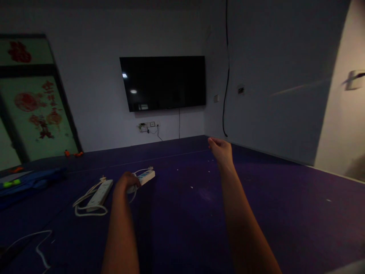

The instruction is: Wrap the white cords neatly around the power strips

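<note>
Head-worn view, forward and down, wall-mounted television ahead

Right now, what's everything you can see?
First power strip: one, white and blue, centre-left
Second power strip: one, white, left of the first
Loose cord: one, white, bottom left
Surface: one, purple, underneath
Scraps: several, white, on the surface
Cloth: one, blue, left
Small object: count unclear, yellow-green, on the cloth
Little things: at least three, orange, left
Panels: several, pale green, far left
Decorations: several, red, on the panels
Television: one, black, back wall
Sockets: several, whitish, below the television
Hanging cord: one, black, right wall
Wall fittings: several, mostly pale, right
Left hand: one, bare, on first power strip
Right hand: one, bare, raised
</note>
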`<state>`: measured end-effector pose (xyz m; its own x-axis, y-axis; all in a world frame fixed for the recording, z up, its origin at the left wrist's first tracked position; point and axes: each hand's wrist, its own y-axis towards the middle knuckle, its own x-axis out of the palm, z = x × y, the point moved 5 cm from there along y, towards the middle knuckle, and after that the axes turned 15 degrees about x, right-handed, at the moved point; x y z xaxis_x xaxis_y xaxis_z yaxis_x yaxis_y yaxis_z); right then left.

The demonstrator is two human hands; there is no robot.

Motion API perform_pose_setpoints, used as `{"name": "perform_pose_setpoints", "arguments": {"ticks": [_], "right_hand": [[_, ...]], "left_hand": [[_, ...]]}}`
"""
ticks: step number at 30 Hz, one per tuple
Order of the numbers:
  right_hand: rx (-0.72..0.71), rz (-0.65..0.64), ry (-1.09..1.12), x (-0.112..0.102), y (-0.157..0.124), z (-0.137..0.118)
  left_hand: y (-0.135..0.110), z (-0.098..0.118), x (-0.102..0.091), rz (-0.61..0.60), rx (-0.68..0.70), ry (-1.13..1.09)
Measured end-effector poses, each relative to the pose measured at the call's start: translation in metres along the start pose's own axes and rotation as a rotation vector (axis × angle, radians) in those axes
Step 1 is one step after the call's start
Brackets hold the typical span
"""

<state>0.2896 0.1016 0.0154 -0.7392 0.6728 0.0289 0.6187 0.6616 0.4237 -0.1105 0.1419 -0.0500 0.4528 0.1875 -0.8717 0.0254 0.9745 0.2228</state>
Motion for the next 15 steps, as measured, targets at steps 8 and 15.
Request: {"name": "perform_pose_setpoints", "arguments": {"ticks": [8,15], "right_hand": [[0.09,-0.212,-0.208,0.044,-0.015,0.011],[0.199,-0.521,-0.358,0.094,-0.045,0.029]], "left_hand": [[-0.029,0.045,-0.003,-0.235,0.117,-0.119],[-0.039,0.1,0.012,-0.484,0.403,-0.231]]}}
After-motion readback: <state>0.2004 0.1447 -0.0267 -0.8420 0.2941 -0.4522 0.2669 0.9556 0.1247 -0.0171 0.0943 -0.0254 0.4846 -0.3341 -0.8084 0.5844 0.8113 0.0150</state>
